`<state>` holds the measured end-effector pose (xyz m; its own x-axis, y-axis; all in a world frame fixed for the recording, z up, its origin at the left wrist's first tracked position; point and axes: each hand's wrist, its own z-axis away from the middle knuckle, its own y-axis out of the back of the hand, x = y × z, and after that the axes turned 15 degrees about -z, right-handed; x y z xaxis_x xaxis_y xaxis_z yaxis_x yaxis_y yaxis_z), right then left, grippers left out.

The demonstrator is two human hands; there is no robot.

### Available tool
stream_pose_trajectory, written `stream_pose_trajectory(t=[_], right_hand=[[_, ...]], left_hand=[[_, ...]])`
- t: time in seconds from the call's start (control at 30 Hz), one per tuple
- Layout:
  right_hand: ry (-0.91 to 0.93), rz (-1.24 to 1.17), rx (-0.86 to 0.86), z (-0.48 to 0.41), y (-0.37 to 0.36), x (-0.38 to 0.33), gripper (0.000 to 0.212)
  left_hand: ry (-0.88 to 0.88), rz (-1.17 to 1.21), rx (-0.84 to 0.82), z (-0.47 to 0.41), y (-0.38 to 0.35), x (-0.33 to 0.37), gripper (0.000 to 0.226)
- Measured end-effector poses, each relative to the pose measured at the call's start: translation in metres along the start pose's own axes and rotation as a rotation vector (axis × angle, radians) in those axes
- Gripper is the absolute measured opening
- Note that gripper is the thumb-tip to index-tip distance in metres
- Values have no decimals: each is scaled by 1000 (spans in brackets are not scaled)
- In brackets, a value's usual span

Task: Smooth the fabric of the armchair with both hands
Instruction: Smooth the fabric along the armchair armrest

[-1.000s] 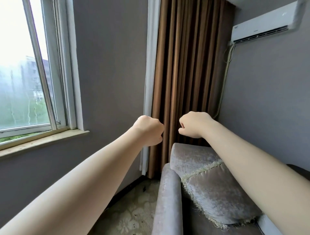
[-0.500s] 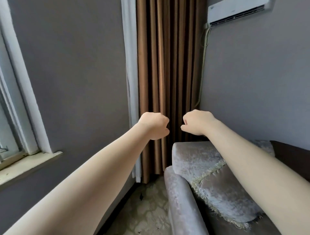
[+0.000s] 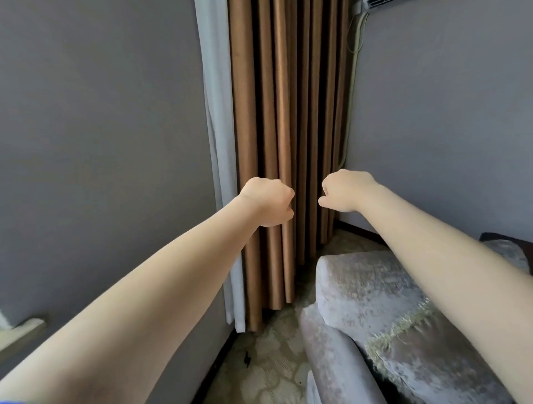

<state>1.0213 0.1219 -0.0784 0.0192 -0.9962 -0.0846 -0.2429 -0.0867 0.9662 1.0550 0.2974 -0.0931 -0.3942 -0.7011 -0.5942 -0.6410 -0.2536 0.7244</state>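
Arms reach straight out from the lower corners of the view, both bare, and each ends in a fist. The left hand (image 3: 266,203) has its fingers curled tight into the palm and holds nothing. The right hand (image 3: 344,190) is likewise closed on empty air, its thumb tip pointing toward the left. The two fists hang about level, near each other but not touching, in front of the brown curtain (image 3: 284,101), which falls in long folds to the floor. A pale sheer curtain (image 3: 215,115) hangs just beside it on the left, against the grey wall (image 3: 101,129). The armchair (image 3: 354,288) sits low on the right, below the right forearm and well apart from both fists; its grey velvety backrest and rounded arm show. A fringed cushion (image 3: 418,360) in similar fabric leans against the backrest. Patterned carpet (image 3: 274,363) covers the floor between the armchair and the wall. At the top right edge is a sliver of an air conditioner (image 3: 375,3), with a pale hose (image 3: 351,101) running down the corner. A bit of window sill (image 3: 26,327) shows at the far left.
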Motion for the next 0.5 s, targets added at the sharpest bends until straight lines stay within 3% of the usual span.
stream_pose_trajectory(t=[0.27,0.5], right_hand=[[24,40,-8,-172,-42,21,20],[-63,85,-82,-271,-94,60,21]], left_hand=[[1,79,62,-142,-105,-56,27],[-132,99,-2,-242,-197,-62,22]])
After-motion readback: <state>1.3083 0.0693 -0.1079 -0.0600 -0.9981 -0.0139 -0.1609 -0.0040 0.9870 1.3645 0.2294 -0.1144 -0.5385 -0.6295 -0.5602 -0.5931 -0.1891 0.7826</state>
